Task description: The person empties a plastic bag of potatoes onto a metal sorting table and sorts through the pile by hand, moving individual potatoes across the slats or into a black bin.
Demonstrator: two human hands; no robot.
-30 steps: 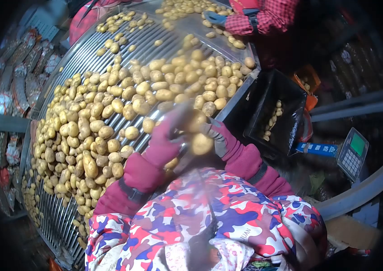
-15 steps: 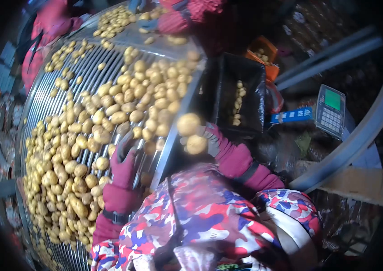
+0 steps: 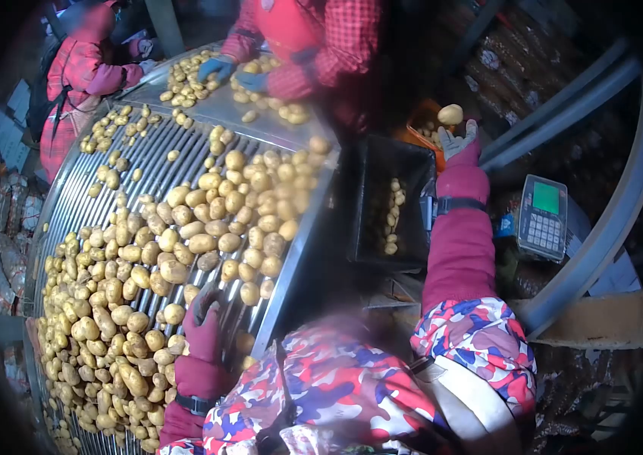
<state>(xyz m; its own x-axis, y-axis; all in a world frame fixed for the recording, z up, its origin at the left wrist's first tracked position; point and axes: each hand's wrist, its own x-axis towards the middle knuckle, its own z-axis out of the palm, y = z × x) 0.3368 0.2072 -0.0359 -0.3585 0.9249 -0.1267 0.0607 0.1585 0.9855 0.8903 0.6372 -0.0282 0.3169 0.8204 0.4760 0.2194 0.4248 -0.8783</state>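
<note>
Potato [image 3: 450,114]: round, pale yellow, smooth, at right hand [image 3: 458,144] fingertips.

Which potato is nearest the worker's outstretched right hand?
The lone potato just above the right hand, over the orange crate; the others lie farther off.

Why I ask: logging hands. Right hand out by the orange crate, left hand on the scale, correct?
No. Head view: the left hand rests on the roller table among potatoes, not the scale; the right hand is by the orange crate.
</note>
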